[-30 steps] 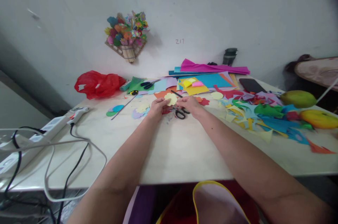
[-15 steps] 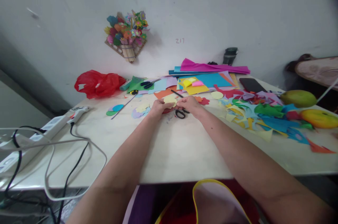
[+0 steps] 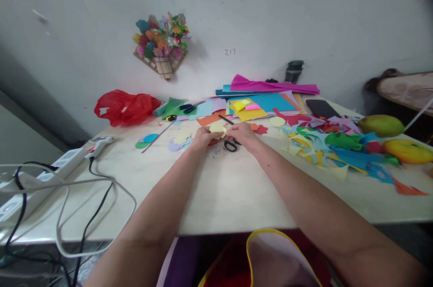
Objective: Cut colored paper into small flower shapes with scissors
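Note:
Both my hands meet at the middle of the table. My left hand (image 3: 202, 137) and my right hand (image 3: 242, 134) pinch a small pale yellow paper flower cutout (image 3: 217, 129) between their fingertips, with fingers closed on it. Black-handled scissors (image 3: 230, 143) lie on the table right under my right hand, blades pointing away. Small red paper bits lie beneath the cutout.
Coloured paper sheets (image 3: 260, 100) are stacked at the back, scraps (image 3: 324, 147) spread to the right, with a phone (image 3: 321, 108) and two mangoes (image 3: 382, 125). A red bag (image 3: 123, 107), second scissors (image 3: 189, 107), a power strip (image 3: 50, 172) with cables sit left. A paper bouquet (image 3: 162, 46) hangs on the wall.
The yellow cutout has tilted from upright to lying flatter and lower between my fingertips. My hands stay in the same spot.

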